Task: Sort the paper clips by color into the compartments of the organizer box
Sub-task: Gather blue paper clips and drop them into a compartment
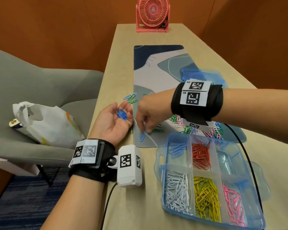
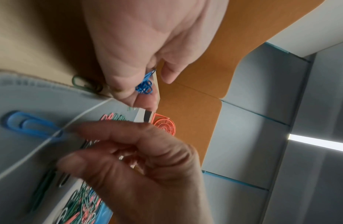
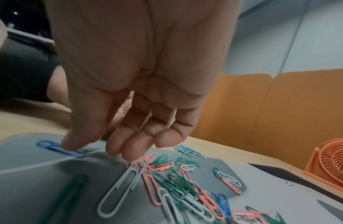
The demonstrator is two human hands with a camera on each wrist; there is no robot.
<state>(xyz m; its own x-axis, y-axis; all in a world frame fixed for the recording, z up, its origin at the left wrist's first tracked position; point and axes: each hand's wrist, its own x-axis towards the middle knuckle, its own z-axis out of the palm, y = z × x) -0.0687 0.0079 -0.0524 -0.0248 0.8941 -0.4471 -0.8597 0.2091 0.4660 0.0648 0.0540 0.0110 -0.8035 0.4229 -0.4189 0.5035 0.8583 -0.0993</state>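
My left hand (image 1: 118, 117) lies palm up at the mat's left edge, fingers cupped round several blue paper clips (image 1: 122, 114) (image 2: 144, 84). My right hand (image 1: 145, 130) reaches down beside it, thumb and fingertip touching a single blue clip (image 1: 142, 136) (image 3: 59, 149) that lies flat on the mat. The clear blue organizer box (image 1: 163, 163) stands front right. It holds blue (image 1: 177, 148), red (image 1: 200, 156), white (image 1: 176, 191), yellow (image 1: 206, 196) and pink (image 1: 234, 206) clips in separate compartments. A mixed pile (image 1: 186, 127) (image 3: 186, 181) lies under my right wrist.
A patterned desk mat (image 1: 156, 77) covers the table's middle, with a few blue and green clips (image 1: 130, 98) and a lone green clip (image 1: 158, 130) on it. The blue lid (image 1: 203, 74) lies behind my right wrist, a pink fan (image 1: 153, 14) at the far end. A grey chair with a white bag (image 1: 45, 123) stands left.
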